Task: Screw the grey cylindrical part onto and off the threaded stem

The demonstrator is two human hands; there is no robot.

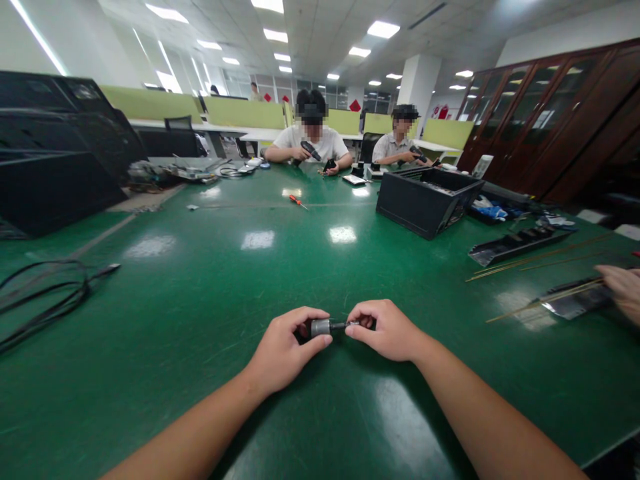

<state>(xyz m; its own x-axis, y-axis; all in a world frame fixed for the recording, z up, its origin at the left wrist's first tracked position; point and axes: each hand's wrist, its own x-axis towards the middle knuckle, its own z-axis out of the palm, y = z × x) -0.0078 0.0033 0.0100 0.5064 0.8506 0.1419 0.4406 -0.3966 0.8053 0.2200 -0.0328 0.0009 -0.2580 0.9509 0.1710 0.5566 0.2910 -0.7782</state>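
Low over the green table, my left hand (293, 343) is closed round a short silver-grey metal cylinder (321, 327), thumb and fingers on its sides. A thin dark shaft (339, 326) runs out of the cylinder toward the right, so the piece lies about level. My right hand (383, 328) pinches the far end of that shaft between thumb and fingers, where a small shiny metal bit shows. What exact kind of part this is, I cannot make out. My fingers hide both of its ends.
On the green table (215, 267) lie black cables (75, 290) at left and an orange screwdriver (296, 200) farther back. A black metal case (420, 200), thin rods (530, 257) and another person's hand (620, 290) are at right. Two people sit opposite holding power drills (310, 151).
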